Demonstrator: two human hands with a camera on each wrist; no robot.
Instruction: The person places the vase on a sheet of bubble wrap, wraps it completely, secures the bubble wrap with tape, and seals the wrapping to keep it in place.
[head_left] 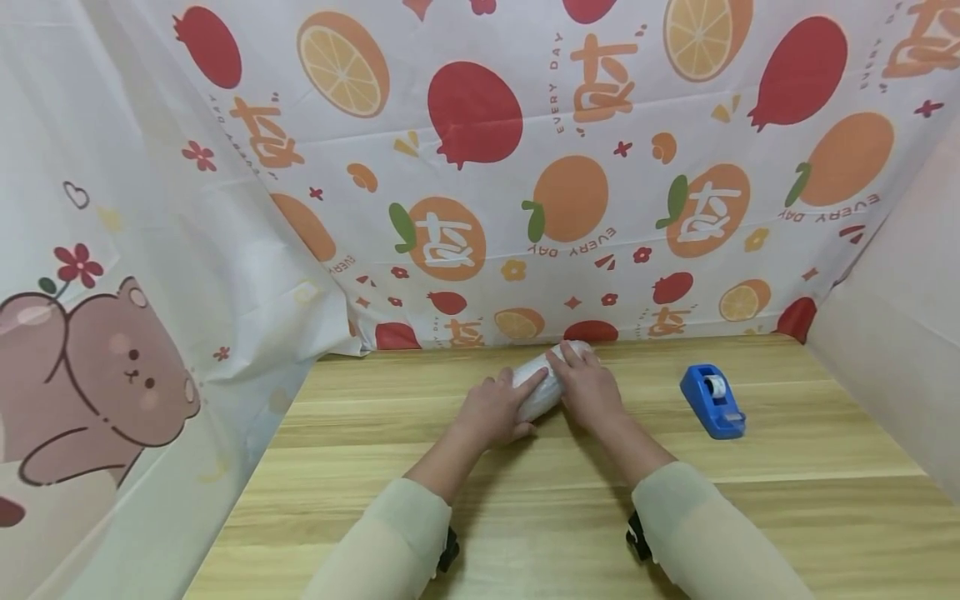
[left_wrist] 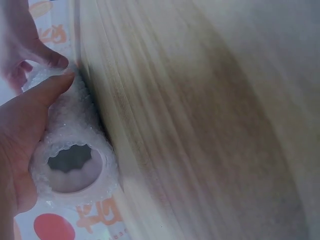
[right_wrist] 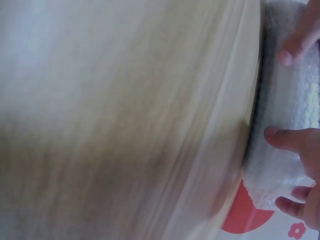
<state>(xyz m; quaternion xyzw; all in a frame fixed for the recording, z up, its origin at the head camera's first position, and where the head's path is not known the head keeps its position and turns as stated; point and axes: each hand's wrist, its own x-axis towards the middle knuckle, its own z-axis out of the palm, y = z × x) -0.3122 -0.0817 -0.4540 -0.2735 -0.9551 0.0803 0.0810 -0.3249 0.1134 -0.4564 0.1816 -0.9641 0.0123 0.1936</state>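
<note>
A bubble-wrap roll (head_left: 537, 402) lies slanted on the wooden table, near its back edge. My left hand (head_left: 487, 410) holds the nearer left part, with the thumb along the wrap. At the farther right part, my right hand (head_left: 588, 390) grips the roll with its fingers over the top. The left wrist view shows the round hollow end (left_wrist: 75, 172) with a pale rim and a dark inside. In the right wrist view, both thumbs press on the clear, bumpy bubble wrap (right_wrist: 285, 100). Parts of the fingers are hidden behind the roll.
A blue tape dispenser (head_left: 714, 402) with a tape roll stands to the right on the wooden table (head_left: 360, 467). A fruit-print sheet (head_left: 480, 183) hangs behind the table's back edge. A bear-print curtain (head_left: 150, 250) hangs at the left, and a pale wall (head_left: 900, 317) rises at the right.
</note>
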